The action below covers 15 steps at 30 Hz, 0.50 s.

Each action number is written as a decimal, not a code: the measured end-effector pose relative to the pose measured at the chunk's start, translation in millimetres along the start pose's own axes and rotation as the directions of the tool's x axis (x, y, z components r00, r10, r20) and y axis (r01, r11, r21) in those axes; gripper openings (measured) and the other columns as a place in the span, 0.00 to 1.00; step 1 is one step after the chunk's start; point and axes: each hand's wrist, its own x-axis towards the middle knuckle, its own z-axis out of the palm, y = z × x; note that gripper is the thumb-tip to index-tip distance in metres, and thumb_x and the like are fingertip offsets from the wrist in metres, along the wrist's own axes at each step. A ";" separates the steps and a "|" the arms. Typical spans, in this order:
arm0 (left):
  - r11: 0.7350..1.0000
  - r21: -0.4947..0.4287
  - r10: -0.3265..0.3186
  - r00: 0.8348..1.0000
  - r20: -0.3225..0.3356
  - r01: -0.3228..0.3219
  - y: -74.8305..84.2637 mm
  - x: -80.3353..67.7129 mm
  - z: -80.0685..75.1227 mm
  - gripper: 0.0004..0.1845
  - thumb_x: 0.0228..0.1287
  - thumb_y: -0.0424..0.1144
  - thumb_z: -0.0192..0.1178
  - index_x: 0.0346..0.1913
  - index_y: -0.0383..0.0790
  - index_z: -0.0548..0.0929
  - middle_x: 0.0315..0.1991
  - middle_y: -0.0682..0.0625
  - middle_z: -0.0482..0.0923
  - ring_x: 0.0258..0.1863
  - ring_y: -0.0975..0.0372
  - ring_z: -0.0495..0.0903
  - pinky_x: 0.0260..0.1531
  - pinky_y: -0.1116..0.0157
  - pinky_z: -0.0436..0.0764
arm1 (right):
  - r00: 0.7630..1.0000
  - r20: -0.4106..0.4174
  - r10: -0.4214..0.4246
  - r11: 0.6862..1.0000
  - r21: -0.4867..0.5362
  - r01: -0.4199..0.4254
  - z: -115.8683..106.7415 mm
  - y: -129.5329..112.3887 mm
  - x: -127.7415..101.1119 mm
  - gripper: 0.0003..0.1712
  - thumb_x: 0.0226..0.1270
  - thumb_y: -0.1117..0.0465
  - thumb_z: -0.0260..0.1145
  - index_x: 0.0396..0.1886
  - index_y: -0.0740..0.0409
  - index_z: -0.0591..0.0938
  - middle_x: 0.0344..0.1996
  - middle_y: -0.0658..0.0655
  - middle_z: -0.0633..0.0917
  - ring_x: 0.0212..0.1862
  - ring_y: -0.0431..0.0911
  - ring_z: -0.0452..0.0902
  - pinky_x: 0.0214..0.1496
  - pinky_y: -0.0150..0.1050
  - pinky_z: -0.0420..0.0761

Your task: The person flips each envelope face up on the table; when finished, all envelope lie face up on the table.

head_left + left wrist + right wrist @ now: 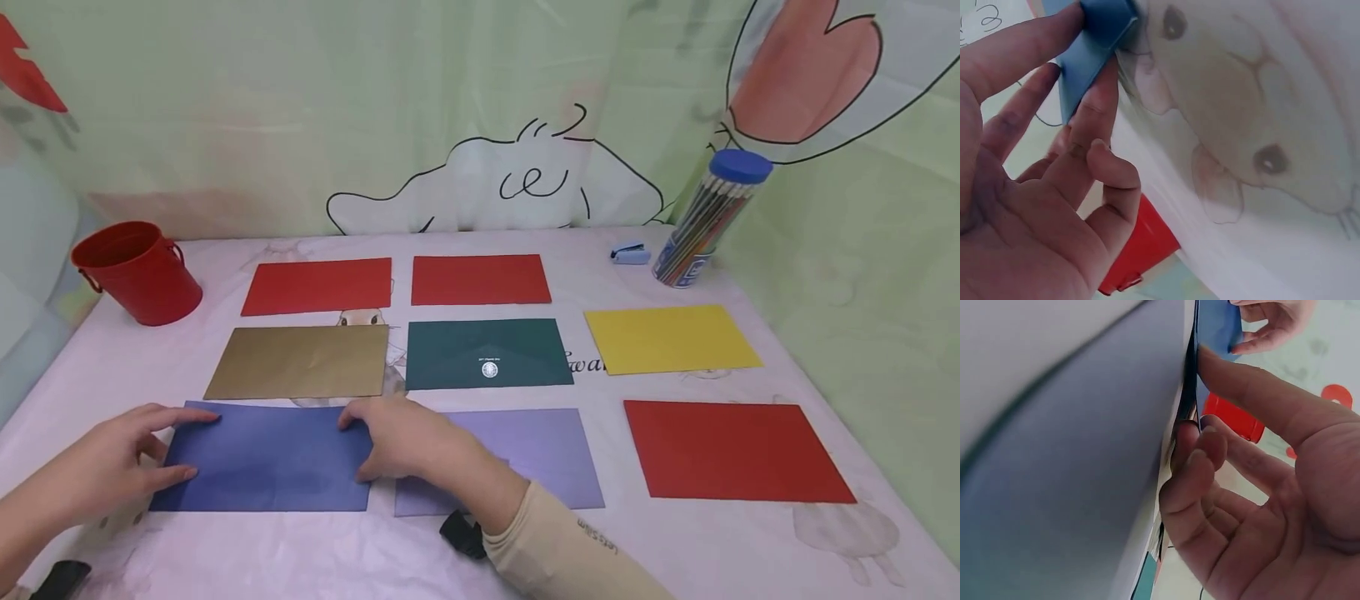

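Note:
A dark blue envelope (273,458), a flat paper rectangle, lies at the front left in the head view. My left hand (112,462) pinches its left side; the left wrist view shows the blue corner (1110,25) between thumb and fingers. At its right side, my right hand (408,437) pinches the edge, with the thumb on one face and curled fingers behind, as the right wrist view shows. A lilac envelope (532,450) lies partly under my right forearm. Beyond the blue one are a gold envelope (300,360) and a green envelope (487,346) with a white round print.
Two red envelopes (322,286) lie at the back, and a yellow envelope (671,339) and a red envelope (738,450) at the right. A red bucket (142,271) stands back left. A pencil tube (708,221) and a small blue stapler (630,253) are back right.

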 end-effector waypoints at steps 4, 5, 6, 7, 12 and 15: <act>0.999 0.044 -0.023 0.999 -0.029 0.024 2.4 4.0 0.3 0.54 0.42 0.40 0.83 0.72 0.33 0.64 0.53 0.27 0.68 0.41 0.45 0.76 0.30 0.54 0.86 | 1.000 -0.024 0.002 0.997 -0.071 -0.004 0.9 -0.7 -0.8 0.30 0.50 0.56 0.83 0.55 0.45 0.86 0.49 0.44 0.84 0.52 0.39 0.79 0.53 0.33 0.77; 0.998 0.053 -0.022 0.999 -0.040 0.024 2.4 5.1 0.0 0.57 0.40 0.41 0.84 0.74 0.35 0.62 0.54 0.27 0.66 0.43 0.41 0.75 0.31 0.53 0.86 | 1.000 -0.031 0.000 0.996 -0.091 -0.002 1.0 -1.0 -1.1 0.30 0.49 0.55 0.84 0.55 0.46 0.86 0.49 0.44 0.85 0.52 0.40 0.79 0.53 0.33 0.78; 0.998 0.063 -0.019 0.999 -0.050 0.023 2.4 6.1 -0.2 0.59 0.39 0.42 0.84 0.74 0.36 0.60 0.55 0.27 0.65 0.45 0.38 0.73 0.31 0.51 0.86 | 0.999 -0.035 -0.006 0.994 -0.113 0.001 1.0 -1.2 -1.4 0.29 0.49 0.55 0.84 0.54 0.46 0.87 0.48 0.44 0.85 0.52 0.40 0.80 0.53 0.33 0.78; 0.997 0.073 -0.018 0.998 -0.052 0.022 2.0 7.1 -0.5 0.60 0.38 0.43 0.84 0.75 0.37 0.59 0.57 0.26 0.62 0.46 0.36 0.72 0.31 0.50 0.86 | 0.999 -0.040 -0.008 0.991 -0.132 0.003 0.8 -1.6 -1.8 0.29 0.48 0.54 0.85 0.54 0.46 0.87 0.48 0.44 0.86 0.52 0.41 0.80 0.52 0.33 0.78; 0.998 0.058 0.011 0.999 0.030 -0.013 -1.5 14.8 -4.4 0.60 0.39 0.42 0.84 0.76 0.39 0.58 0.60 0.25 0.59 0.48 0.36 0.73 0.31 0.51 0.86 | 1.000 -0.008 -0.028 0.989 -0.144 0.027 -1.6 -1.0 -2.2 0.27 0.52 0.52 0.82 0.55 0.44 0.88 0.51 0.43 0.85 0.54 0.38 0.80 0.53 0.32 0.78; 0.998 0.039 0.046 0.998 0.053 -0.049 -2.4 19.9 -7.3 0.58 0.41 0.41 0.83 0.76 0.38 0.59 0.60 0.27 0.62 0.48 0.40 0.76 0.36 0.48 0.86 | 1.000 0.021 -0.024 0.993 -0.116 0.026 -6.7 0.8 -0.5 0.25 0.57 0.50 0.79 0.56 0.41 0.87 0.51 0.43 0.85 0.53 0.37 0.79 0.51 0.32 0.77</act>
